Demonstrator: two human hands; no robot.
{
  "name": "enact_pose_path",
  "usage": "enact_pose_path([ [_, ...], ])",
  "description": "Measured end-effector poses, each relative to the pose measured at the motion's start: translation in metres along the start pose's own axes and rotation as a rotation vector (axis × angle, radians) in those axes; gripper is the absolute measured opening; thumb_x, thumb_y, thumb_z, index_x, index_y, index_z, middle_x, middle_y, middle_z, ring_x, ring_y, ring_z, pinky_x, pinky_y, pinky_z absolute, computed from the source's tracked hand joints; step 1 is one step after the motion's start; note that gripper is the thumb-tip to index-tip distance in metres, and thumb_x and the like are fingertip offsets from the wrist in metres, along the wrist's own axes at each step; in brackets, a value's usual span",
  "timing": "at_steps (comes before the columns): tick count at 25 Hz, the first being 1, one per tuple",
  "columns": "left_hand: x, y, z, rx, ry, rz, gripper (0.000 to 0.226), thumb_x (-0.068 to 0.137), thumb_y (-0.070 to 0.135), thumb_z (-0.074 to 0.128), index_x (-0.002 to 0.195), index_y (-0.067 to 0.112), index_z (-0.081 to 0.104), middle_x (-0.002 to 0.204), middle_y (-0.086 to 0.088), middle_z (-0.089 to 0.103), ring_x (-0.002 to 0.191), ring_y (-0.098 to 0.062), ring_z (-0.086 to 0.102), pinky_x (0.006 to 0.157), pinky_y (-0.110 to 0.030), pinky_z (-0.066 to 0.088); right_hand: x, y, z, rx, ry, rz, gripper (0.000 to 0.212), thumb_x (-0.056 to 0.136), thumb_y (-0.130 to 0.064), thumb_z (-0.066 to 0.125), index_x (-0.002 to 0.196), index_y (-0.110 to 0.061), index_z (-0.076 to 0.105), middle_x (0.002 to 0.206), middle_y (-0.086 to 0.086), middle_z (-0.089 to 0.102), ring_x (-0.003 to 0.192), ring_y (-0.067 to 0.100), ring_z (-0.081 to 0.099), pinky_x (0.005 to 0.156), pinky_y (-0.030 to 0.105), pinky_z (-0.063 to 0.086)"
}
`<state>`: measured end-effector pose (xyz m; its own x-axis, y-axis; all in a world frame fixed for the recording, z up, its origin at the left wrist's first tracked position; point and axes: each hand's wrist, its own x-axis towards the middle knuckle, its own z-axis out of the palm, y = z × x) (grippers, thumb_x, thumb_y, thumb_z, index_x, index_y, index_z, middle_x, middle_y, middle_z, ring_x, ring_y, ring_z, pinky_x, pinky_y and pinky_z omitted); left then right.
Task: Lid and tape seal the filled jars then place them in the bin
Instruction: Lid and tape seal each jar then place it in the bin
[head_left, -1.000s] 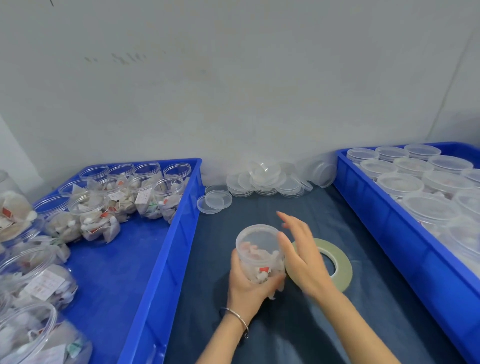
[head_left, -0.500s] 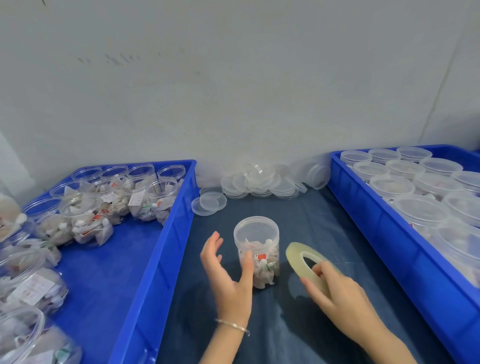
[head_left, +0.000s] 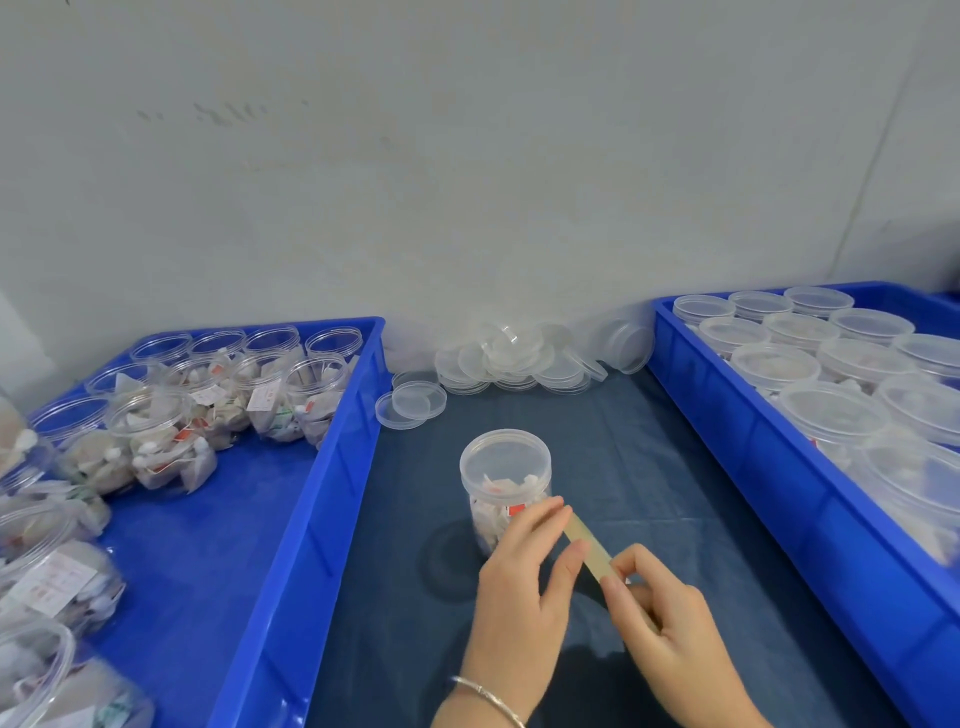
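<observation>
Nearest me, my right hand (head_left: 670, 631) grips the tape roll (head_left: 589, 545) edge-on, while my left hand (head_left: 522, 587) pinches its far end. Just beyond stands the lidded jar (head_left: 504, 480) on the dark mat (head_left: 649, 467), between the two blue bins (head_left: 311, 519); loose lids (head_left: 511, 361) lie farthest.

Bare tabletop (head_left: 649, 467) lies open between two blue bins (head_left: 332, 499). A lidded jar (head_left: 505, 478) stands mid-lane. Loose lids (head_left: 509, 364) crowd the wall end.

Wall (head_left: 467, 182): pale grey, scuffed, dark smudges high up, ahead of my hands. Corner seam (head_left: 878, 156): vertical, to my far right. Bench (head_left: 649, 467): covered in dark blue cloth, creased, under my hands. Light: even, soft.
</observation>
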<state>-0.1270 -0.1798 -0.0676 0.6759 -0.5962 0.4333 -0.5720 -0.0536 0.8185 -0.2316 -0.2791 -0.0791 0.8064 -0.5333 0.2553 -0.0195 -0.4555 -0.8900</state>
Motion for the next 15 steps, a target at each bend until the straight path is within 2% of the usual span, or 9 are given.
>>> enact_pose_path([
  [3,-0.007,-0.002,0.004,0.044,0.122,0.131,0.022,0.087,0.009,0.065,0.108,0.012,0.071,0.113,0.018,0.064,0.110,0.008,0.054,0.094,-0.019,0.046,-0.002,-0.001,0.005,-0.008,0.014,-0.015,0.021,0.091,-0.011,0.058,0.075,-0.002,0.047,0.042,0.002,0.036,0.044,0.006,0.026,0.046,0.017,0.023],
  [6,-0.015,-0.005,0.011,0.082,0.220,0.306,0.017,0.081,0.007,0.068,0.097,0.004,0.074,0.106,0.004,0.068,0.101,0.000,0.061,0.086,-0.017,0.050,-0.004,0.000,0.005,0.003,0.021,-0.031,0.022,0.091,-0.011,0.058,0.075,-0.004,0.046,0.042,0.002,0.037,0.043,0.004,0.026,0.045,0.015,0.023],
  [8,-0.016,-0.007,0.011,0.084,0.270,0.354,0.013,0.079,0.007,0.071,0.091,0.004,0.075,0.100,0.003,0.069,0.094,-0.004,0.063,0.081,-0.018,0.052,-0.004,0.001,0.005,0.005,0.019,-0.037,0.021,0.091,-0.012,0.058,0.075,-0.005,0.046,0.042,0.001,0.037,0.043,0.004,0.026,0.045,0.015,0.022],
  [9,-0.014,-0.007,0.010,0.055,0.286,0.317,0.014,0.077,0.007,0.072,0.091,0.007,0.075,0.097,0.006,0.069,0.090,-0.005,0.064,0.079,-0.019,0.053,-0.004,0.001,0.005,0.005,0.017,-0.039,0.021,0.091,-0.014,0.058,0.075,-0.005,0.046,0.042,0.001,0.037,0.043,0.004,0.027,0.045,0.015,0.023],
  [12,-0.011,0.001,0.005,-0.139,0.218,0.048,0.025,0.075,0.010,0.078,0.093,0.026,0.073,0.095,0.015,0.065,0.081,-0.009,0.065,0.076,-0.020,0.054,-0.003,0.002,0.006,0.010,0.019,-0.038,0.020,0.090,-0.016,0.058,0.077,-0.005,0.048,0.042,0.001,0.040,0.042,0.005,0.030,0.045,0.016,0.024],
  [13,-0.010,0.002,0.004,-0.170,0.188,0.000,0.027,0.074,0.011,0.079,0.091,0.031,0.073,0.094,0.015,0.065,0.080,-0.010,0.066,0.076,-0.020,0.054,-0.003,0.002,0.006,0.010,0.019,-0.037,0.020,0.090,-0.016,0.058,0.077,-0.005,0.049,0.042,0.002,0.040,0.042,0.005,0.030,0.045,0.016,0.024],
  [15,-0.010,0.002,0.003,-0.141,0.184,0.020,0.022,0.073,0.013,0.078,0.086,0.031,0.076,0.089,0.016,0.066,0.079,-0.006,0.066,0.074,-0.018,0.053,-0.003,0.003,0.005,0.012,0.017,-0.036,0.020,0.091,-0.017,0.058,0.077,-0.005,0.049,0.043,0.002,0.040,0.042,0.005,0.030,0.045,0.016,0.025],
])
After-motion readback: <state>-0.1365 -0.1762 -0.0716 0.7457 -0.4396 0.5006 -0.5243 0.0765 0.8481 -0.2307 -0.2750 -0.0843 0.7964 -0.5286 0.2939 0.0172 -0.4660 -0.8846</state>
